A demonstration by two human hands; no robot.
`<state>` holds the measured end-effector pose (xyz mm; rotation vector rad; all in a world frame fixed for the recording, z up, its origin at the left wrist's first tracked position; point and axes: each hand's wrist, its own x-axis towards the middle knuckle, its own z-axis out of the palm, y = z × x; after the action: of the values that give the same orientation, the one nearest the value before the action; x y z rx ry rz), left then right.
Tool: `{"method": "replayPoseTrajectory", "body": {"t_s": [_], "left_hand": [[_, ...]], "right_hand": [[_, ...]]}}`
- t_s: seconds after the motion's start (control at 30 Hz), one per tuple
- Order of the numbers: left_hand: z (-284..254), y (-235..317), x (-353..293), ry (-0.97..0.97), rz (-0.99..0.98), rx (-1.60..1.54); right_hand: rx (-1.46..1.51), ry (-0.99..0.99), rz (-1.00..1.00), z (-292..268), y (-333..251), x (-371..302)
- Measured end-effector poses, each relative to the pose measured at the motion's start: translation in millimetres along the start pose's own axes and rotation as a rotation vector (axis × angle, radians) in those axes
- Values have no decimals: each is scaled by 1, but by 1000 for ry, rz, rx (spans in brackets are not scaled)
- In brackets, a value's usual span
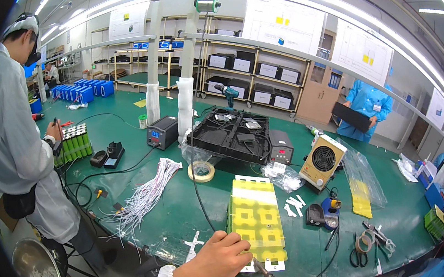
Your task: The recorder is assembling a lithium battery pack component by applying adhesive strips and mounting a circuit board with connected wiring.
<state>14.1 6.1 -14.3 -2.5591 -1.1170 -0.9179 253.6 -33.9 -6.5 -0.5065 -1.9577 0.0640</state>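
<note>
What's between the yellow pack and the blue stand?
White strips, nearer the yellow pack, then a black holder beside the blue stand; shows in the head view.

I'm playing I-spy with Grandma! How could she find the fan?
Start at the big green table. Right of the yellow block and farther back stands the fan, a gold box. Unlike its neighbours, it has a round black grille.
</note>
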Motion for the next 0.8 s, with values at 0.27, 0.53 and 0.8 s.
{"method": "replayPoseTrajectory", "body": {"t_s": [0.27,0.53,0.8], "left_hand": [[-15,2,-6,56,-33,82],[-17,-1,-1,44,-34,-100],[-10,2,0,23,-14,-140]], "right_hand": [[20,2,-62,-1,2,2],[18,26,-53,0,3,-2],[45,-7,-15,0,1,-3]]}}
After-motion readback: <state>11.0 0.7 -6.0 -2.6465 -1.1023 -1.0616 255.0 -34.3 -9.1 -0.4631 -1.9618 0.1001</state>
